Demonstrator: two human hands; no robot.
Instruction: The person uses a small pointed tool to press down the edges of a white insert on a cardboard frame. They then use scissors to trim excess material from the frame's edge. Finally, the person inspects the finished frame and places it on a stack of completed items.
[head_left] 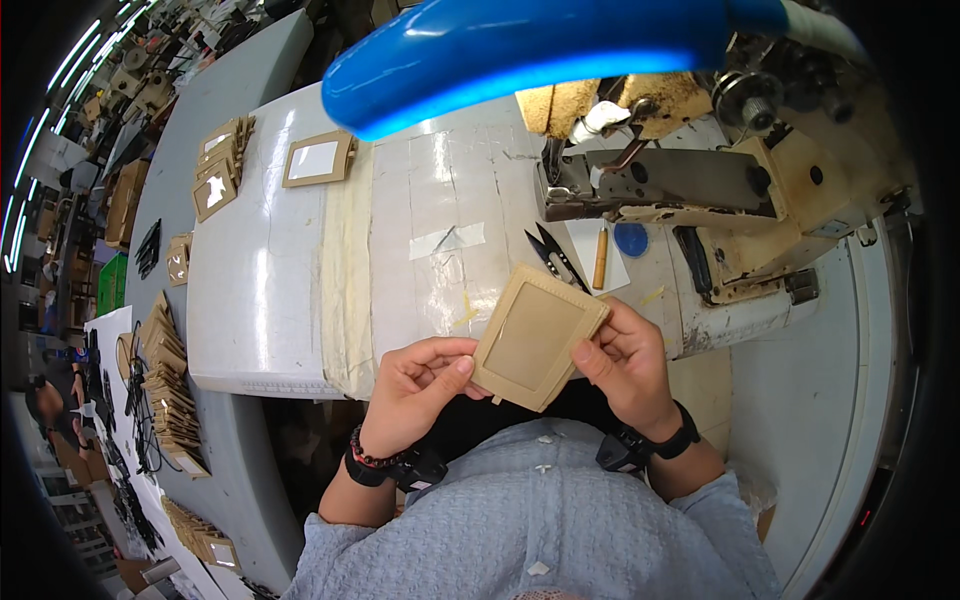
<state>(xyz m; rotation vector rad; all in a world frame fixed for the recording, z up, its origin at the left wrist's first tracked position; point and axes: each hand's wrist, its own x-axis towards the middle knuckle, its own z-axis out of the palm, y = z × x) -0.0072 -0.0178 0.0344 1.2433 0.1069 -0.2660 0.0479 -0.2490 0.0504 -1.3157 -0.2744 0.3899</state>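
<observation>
Hands hold a tan frame (537, 337) (a flat rectangular piece with a raised border) above the bench (300, 290) edge, close to the person's chest. The left hand (418, 388) pinches the frame's lower left corner, thumb on top and fingers curled beneath. The right hand (628, 362) grips its right edge, thumb pressed on the face, fingers behind. The frame is tilted, its upper corner pointing away from the person.

Just beyond the frame, snips (553, 256) lie on the bench, with a small wooden stick (600, 257) and a blue disc (631, 239) beside them. Past the right hand stands a sewing machine (700, 190). Far beyond the left hand lie a single frame with a pale window (318, 160) and a stack of similar frames (220, 172). More tan stacks (168, 390) sit well to the left of the left hand.
</observation>
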